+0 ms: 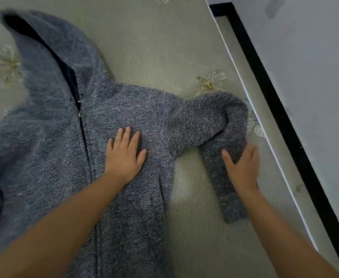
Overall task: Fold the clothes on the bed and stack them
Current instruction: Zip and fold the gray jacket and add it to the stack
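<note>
A grey-blue knitted hooded jacket [50, 149] lies front-up and zipped on the bed, its hood pointing to the far left. My left hand [125, 155] presses flat on the chest, fingers spread, just right of the zipper. The jacket's right-side sleeve [222, 125] bends back toward me near the bed's edge. My right hand [242, 167] lies on that sleeve, thumb apart from the fingers; it is blurred, and a grip on the cloth cannot be made out.
The bed cover [164, 47] is pale green with embroidered flowers. The bed's right edge [264, 127] runs diagonally, with a black strip [280, 117] and a grey floor [315, 67] beyond it.
</note>
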Motion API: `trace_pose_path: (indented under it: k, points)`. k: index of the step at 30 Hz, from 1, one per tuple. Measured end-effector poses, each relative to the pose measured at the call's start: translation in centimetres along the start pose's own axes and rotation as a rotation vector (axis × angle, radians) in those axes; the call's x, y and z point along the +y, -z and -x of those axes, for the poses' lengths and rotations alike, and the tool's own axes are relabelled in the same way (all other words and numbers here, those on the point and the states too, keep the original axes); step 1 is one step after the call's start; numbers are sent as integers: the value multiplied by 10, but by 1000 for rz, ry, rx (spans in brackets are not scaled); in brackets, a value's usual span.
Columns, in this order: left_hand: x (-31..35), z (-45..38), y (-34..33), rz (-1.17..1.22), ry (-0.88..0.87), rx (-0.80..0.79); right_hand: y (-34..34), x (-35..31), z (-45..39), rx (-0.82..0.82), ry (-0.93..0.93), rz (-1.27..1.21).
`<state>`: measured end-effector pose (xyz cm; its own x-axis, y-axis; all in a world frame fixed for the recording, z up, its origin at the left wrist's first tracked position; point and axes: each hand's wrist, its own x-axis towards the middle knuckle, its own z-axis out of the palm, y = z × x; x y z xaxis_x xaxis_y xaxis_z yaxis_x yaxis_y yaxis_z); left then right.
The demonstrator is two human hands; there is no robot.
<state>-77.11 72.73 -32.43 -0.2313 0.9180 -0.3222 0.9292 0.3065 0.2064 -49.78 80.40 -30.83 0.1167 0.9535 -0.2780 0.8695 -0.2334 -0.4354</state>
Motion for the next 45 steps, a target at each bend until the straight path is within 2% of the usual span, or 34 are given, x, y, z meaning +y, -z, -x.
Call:
trace_pose_path:
  k: [1, 3, 6, 9, 11, 13, 16, 19, 21, 24, 27, 29, 30, 31, 32, 35, 39, 40, 43, 45]
  points:
    - [8, 3, -1, 55, -47, 40, -2, 14, 12, -33, -64, 3]
    - [27, 7, -8, 70, -108, 0, -5, 29, 29, -37, -80, 11]
    - [45, 7, -23, -33, -74, -145, -3, 34, 30, -51, -26, -221]
    - [50, 4, -27, -116, -54, -186, 12, 38, 21, -131, -43, -435]
    - [48, 1, -24, -137, -68, -218, 30, 37, 20, -101, -74, -576]
    - [46, -1, -16, -147, -85, -250, 55, 31, 20, -23, -30, -606]
    - [40, 6, 2, -151, -99, -192, 100, 3, 16, 64, 52, -638]
    - [15, 26, 23, -99, -53, -116, 135, -47, 21, 26, 171, -692]
    - [-14, 45, 38, -40, 16, -80, 139, -96, 31, -88, 279, -710]
    - [-72, 82, 60, 35, 119, -11, 106, -182, 52, -335, 346, -667]
    - [-137, 117, 74, 59, 255, 64, 47, -260, 88, -708, 280, -824]
    - [-175, 133, 80, 98, 335, 124, 5, -290, 110, -1003, 152, -982]
    - [-190, 139, 80, 115, 358, 137, -15, -297, 118, -1070, 128, -941]
    - [-202, 143, 80, 142, 370, 147, -32, -299, 124, -1055, 153, -808]
    - [-211, 145, 79, 187, 373, 159, -46, -297, 127, -973, 205, -629]
    - [-221, 143, 75, 341, 336, 192, -75, -273, 126, -643, 305, -204]
    - [-223, 116, 65, 122, 142, 133, -91, -229, 115, -294, 522, 361]
    - [-221, 105, 64, 52, 89, 111, -92, -220, 109, -211, 527, 509]
    - [-216, 72, 62, -106, 32, 17, -87, -200, 90, -61, 364, 625]
    - [-220, 55, 58, -151, 16, -79, -81, -188, 75, -20, 196, 449]
